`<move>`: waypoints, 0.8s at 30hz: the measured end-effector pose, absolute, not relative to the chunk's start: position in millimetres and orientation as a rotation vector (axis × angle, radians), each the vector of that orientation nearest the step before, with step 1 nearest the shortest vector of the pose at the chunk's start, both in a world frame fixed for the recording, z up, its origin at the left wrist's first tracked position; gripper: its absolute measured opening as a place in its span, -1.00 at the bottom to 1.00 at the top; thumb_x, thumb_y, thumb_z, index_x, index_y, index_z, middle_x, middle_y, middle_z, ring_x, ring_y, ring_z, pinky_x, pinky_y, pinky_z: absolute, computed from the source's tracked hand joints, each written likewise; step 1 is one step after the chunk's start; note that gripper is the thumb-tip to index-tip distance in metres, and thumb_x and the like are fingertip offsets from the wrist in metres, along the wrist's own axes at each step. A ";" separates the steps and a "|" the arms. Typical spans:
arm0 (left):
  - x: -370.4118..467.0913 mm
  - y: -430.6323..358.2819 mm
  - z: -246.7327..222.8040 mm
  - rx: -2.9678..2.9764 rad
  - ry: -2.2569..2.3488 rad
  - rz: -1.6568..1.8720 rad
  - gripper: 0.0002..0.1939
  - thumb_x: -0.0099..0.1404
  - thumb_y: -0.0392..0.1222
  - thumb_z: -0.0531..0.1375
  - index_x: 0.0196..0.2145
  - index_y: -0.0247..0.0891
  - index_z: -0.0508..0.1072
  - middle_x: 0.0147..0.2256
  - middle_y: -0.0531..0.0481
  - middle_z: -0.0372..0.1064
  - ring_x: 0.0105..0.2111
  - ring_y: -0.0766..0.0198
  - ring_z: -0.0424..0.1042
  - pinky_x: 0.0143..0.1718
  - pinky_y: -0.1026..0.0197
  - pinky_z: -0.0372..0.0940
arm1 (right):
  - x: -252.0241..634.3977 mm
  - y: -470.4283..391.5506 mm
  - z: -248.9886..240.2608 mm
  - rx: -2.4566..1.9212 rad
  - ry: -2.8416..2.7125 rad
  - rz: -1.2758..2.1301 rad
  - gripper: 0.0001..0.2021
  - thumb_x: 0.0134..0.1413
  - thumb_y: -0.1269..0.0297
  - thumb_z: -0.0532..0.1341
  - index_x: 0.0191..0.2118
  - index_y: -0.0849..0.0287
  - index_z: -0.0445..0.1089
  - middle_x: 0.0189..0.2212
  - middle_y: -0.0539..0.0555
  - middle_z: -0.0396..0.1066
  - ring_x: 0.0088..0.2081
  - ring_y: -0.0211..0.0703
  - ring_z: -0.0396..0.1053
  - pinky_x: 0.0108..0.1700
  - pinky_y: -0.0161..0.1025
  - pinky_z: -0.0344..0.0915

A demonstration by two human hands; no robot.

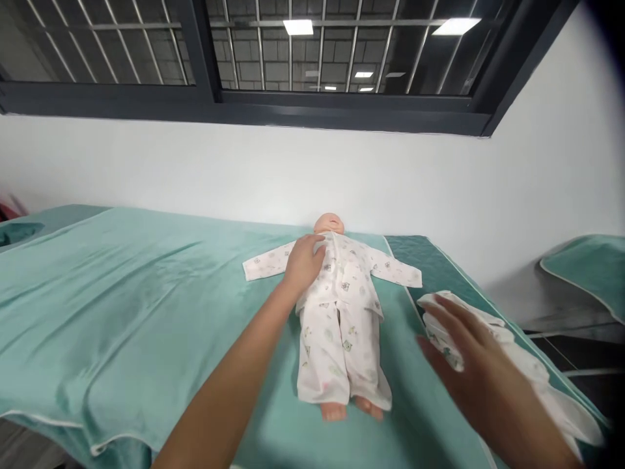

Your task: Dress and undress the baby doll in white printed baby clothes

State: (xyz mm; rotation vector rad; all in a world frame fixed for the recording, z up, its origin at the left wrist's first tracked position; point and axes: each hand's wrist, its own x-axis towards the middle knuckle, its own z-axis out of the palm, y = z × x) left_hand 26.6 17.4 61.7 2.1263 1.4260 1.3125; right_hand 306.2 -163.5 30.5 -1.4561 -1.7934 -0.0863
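Observation:
A baby doll (pixel 329 223) lies on its back, its head toward the wall and its bare feet toward me. It wears a white long-sleeved top (pixel 349 267) and matching white trousers (pixel 325 352), both with a small print. My left hand (pixel 306 262) rests on the doll's upper chest near the shoulder, thumb apart from the fingers, gripping nothing visible. To the right, my right hand (pixel 471 358) hovers with its fingers stretched out, slightly blurred. Beneath and beyond it is a pile of folded white clothes (pixel 525 361), partly hidden by the hand.
A green sheet (pixel 146 312) with some wrinkles covers the table. A darker green strip (pixel 410 251) runs along its right side. Behind stand a white wall (pixel 219 169) and a dark-framed barred window (pixel 342 111). Another green-covered surface (pixel 590 267) shows at far right.

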 end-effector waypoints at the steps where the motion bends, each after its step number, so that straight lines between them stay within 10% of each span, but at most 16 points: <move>1: 32.6 35.3 62.7 2.107 1.453 1.272 -0.70 0.37 -0.22 0.07 -0.01 -0.25 0.48 0.04 -0.12 0.46 0.10 0.11 0.37 0.20 0.02 0.23 | 283.8 -149.1 35.7 -1.471 -1.832 -0.036 -0.56 0.18 0.06 0.23 0.17 -0.09 0.32 0.24 0.10 0.26 0.21 0.19 0.26 0.20 0.19 0.22; 11: 47.1 82.7 36.9 2.151 1.440 1.104 -0.58 0.45 -0.13 -0.06 0.13 -0.18 0.43 0.19 -0.08 0.31 0.22 0.09 0.24 0.26 -0.02 0.15 | 215.1 52.9 50.0 -1.337 -1.612 0.340 -0.72 0.24 0.15 0.13 0.02 0.05 0.39 0.05 0.11 0.43 0.11 0.01 0.33 0.17 0.06 0.27; 24: 50.9 78.1 38.4 2.143 1.505 0.947 -0.52 0.43 -0.19 -0.09 0.22 0.01 0.33 0.21 -0.04 0.20 0.25 0.11 0.17 0.29 -0.02 0.10 | 210.1 70.4 19.7 -1.214 -1.723 0.527 -0.66 0.31 0.20 -0.01 0.07 -0.01 0.39 0.18 0.05 0.33 0.25 -0.05 0.18 0.32 0.04 0.04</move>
